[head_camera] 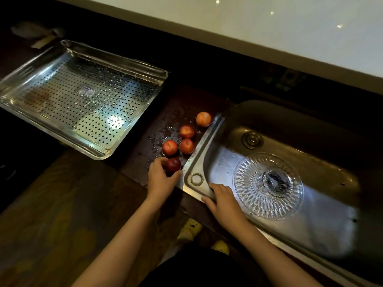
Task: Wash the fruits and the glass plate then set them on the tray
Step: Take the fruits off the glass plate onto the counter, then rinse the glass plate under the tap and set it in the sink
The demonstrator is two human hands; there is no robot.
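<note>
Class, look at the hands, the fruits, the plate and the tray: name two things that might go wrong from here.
1. Four loose fruits sit on the wet counter beside the sink; as the left hand takes the dark fruit, a nudge could roll one off or into the basin.
2. The glass plate lies in the wet sink near the right hand; wet glass may slip on the carry to the tray.

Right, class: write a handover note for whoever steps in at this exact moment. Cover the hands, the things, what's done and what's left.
Left hand: fingers closed around the dark red fruit on the wet counter.
Right hand: empty, resting on the sink rim.
Four orange-red fruits sit beside the sink.
Glass plate lies in the basin.
Perforated tray holds nothing.
Left: whether the fruits are washed can't be told; wash the plate; load the tray.
</note>
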